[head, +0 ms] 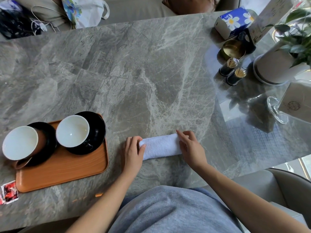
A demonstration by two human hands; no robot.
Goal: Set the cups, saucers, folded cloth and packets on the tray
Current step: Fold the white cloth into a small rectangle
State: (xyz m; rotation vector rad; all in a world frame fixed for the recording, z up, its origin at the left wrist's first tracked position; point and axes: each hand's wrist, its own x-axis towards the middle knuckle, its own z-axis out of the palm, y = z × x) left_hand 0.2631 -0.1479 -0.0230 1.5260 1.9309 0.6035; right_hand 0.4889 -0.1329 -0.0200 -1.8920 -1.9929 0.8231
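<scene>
A white folded cloth (161,146) lies on the marble table, right of the orange tray (67,172). My left hand (133,153) grips its left end and my right hand (191,147) grips its right end. On the tray stand two black saucers, each with a white-lined cup: a brown cup (21,142) on the left saucer (48,148) and a black cup (73,131) on the right saucer (98,130). A red packet (10,192) lies on the table off the tray's near left corner.
At the far right stand a blue tissue box (234,21), a brass tin (233,49), two toothpick holders (233,71), a potted plant (279,64) and a glass stand (277,111). Bags lie on the sofa beyond the table's far edge.
</scene>
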